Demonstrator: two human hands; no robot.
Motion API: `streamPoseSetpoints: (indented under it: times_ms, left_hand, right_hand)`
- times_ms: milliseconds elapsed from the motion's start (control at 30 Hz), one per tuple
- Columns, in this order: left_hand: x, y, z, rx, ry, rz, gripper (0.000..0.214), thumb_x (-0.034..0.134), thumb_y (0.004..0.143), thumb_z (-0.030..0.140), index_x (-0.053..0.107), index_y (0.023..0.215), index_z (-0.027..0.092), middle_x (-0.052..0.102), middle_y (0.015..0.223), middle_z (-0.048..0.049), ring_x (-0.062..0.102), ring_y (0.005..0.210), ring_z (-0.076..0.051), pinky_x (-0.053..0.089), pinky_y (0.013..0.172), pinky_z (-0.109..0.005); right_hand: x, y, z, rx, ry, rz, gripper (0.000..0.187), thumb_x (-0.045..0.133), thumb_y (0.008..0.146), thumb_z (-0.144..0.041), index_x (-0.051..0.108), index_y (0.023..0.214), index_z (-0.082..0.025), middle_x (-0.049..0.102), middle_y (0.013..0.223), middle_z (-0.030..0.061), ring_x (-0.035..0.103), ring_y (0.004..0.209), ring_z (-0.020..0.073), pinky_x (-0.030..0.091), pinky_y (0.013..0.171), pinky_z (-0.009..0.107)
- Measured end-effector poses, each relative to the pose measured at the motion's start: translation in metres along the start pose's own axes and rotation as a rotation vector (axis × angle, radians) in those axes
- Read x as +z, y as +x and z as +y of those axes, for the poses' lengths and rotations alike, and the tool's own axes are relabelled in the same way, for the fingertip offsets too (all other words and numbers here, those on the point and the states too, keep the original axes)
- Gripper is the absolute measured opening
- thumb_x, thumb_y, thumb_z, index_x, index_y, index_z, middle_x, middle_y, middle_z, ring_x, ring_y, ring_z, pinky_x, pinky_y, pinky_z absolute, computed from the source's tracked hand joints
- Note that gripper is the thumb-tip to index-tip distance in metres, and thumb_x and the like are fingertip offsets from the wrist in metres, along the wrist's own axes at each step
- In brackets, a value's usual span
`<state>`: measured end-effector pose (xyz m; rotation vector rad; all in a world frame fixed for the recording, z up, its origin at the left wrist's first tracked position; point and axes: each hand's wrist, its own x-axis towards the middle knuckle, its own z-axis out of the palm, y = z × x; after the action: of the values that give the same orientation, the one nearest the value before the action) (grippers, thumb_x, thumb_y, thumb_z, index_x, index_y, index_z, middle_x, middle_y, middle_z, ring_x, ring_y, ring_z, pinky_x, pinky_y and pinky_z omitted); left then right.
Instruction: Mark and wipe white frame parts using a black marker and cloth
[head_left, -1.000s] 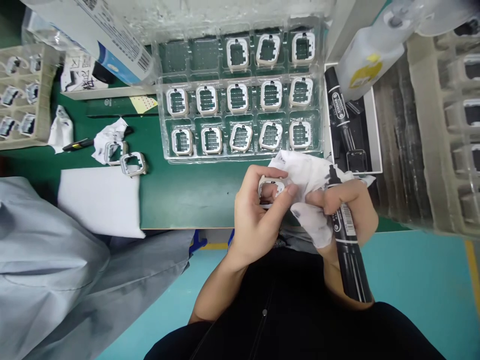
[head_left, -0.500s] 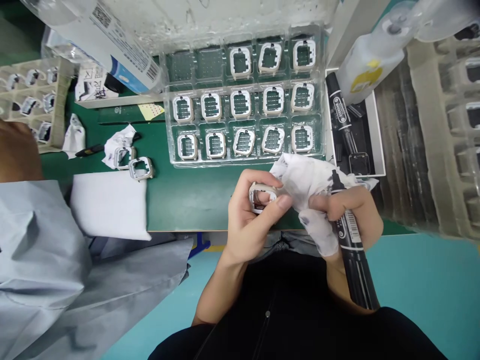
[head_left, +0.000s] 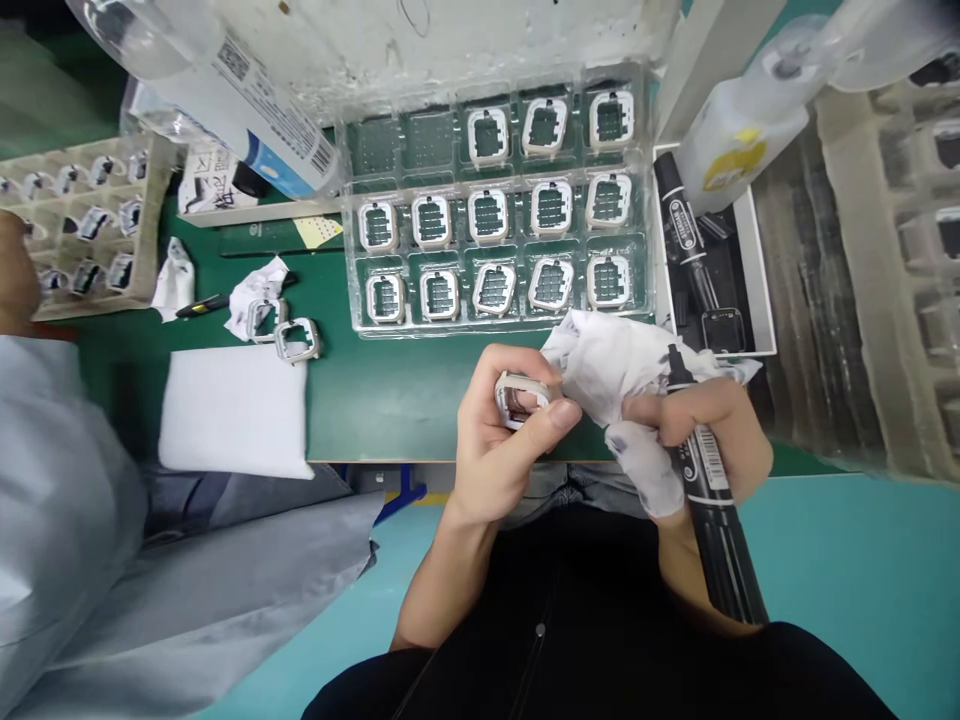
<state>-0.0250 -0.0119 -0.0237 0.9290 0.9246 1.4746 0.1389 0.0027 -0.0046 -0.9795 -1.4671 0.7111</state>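
Observation:
My left hand (head_left: pixel 501 440) is closed around a small beige square frame (head_left: pixel 519 398), held above the green table's front edge. Beside it, my right hand (head_left: pixel 716 435) grips a black marker (head_left: pixel 712 520) and a crumpled white cloth (head_left: pixel 611 370) stained with dark ink. The cloth touches the frame's right side. Just beyond both hands lies a clear plastic tray (head_left: pixel 499 320) with several identical frames in its pockets; two pockets at its far left are vacant.
A white pad (head_left: pixel 232 410) and two loose frames (head_left: pixel 296 340) lie at left. A co-worker's grey sleeve (head_left: pixel 67 520) fills the left side. A white box (head_left: pixel 757 270) holding a second marker (head_left: pixel 686 240) stands at right, beside stacked trays (head_left: pixel 885 300).
My left hand has turned the frame more edge-on and shifted slightly left. The view has drifted, so table items sit further right. The co-worker at left has moved.

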Motion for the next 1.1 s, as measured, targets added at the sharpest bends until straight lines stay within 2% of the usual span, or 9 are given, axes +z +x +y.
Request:
streamPoseSetpoints:
  times_ms: [200, 433, 633, 933, 1100]
  left_hand:
    - [0.000, -0.001, 0.000, -0.001, -0.046, 0.024, 0.024, 0.087, 0.102, 0.037, 0.067, 0.110, 0.027, 0.043, 0.066, 0.0086, 0.037, 0.052, -0.009, 0.034, 0.049, -0.023]
    - [0.005, 0.002, 0.004, 0.047, -0.127, 0.022, 0.022, 0.085, 0.104, 0.033, 0.064, 0.109, 0.027, 0.039, 0.064, 0.0110, 0.030, 0.048, -0.007, 0.035, 0.047, -0.019]
    - [0.018, 0.006, 0.004, -0.031, 0.015, 0.151, 0.025, 0.084, 0.106, 0.039, 0.065, 0.118, 0.029, 0.039, 0.068, 0.0088, 0.037, 0.056, -0.010, 0.033, 0.049, -0.020]
    - [0.023, 0.005, 0.004, -0.048, 0.118, 0.180, 0.028, 0.082, 0.108, 0.048, 0.063, 0.120, 0.031, 0.038, 0.067, 0.0087, 0.040, 0.056, -0.011, 0.032, 0.051, -0.023]
    - [0.023, 0.004, 0.003, -0.054, 0.121, 0.201, 0.027, 0.082, 0.108, 0.045, 0.064, 0.121, 0.029, 0.040, 0.068, 0.0088, 0.043, 0.057, -0.011, 0.036, 0.053, -0.023]
  right_hand:
    - [-0.001, 0.001, 0.001, -0.013, -0.014, -0.001, 0.027, 0.079, 0.088, -0.023, 0.053, 0.083, -0.028, 0.062, 0.067, -0.0072, 0.056, 0.046, 0.0139, 0.045, 0.045, 0.031]
    - [-0.003, 0.002, -0.001, -0.019, -0.027, -0.022, 0.030, 0.080, 0.088, -0.021, 0.052, 0.083, -0.027, 0.060, 0.068, -0.0080, 0.053, 0.045, 0.0112, 0.041, 0.044, 0.029]
    - [-0.001, 0.005, -0.002, -0.033, -0.083, -0.012, 0.030, 0.080, 0.089, -0.024, 0.052, 0.081, -0.027, 0.061, 0.067, -0.0073, 0.054, 0.048, 0.0125, 0.039, 0.045, 0.030]
    - [-0.002, 0.004, -0.001, -0.022, -0.021, -0.036, 0.028, 0.077, 0.092, -0.022, 0.051, 0.081, -0.027, 0.058, 0.067, -0.0075, 0.050, 0.046, 0.0113, 0.037, 0.044, 0.029]
    - [0.001, 0.000, 0.004, 0.010, 0.114, -0.033, 0.035, 0.082, 0.083, -0.015, 0.049, 0.081, -0.027, 0.051, 0.061, -0.0093, 0.048, 0.046, 0.0115, 0.037, 0.045, 0.028]
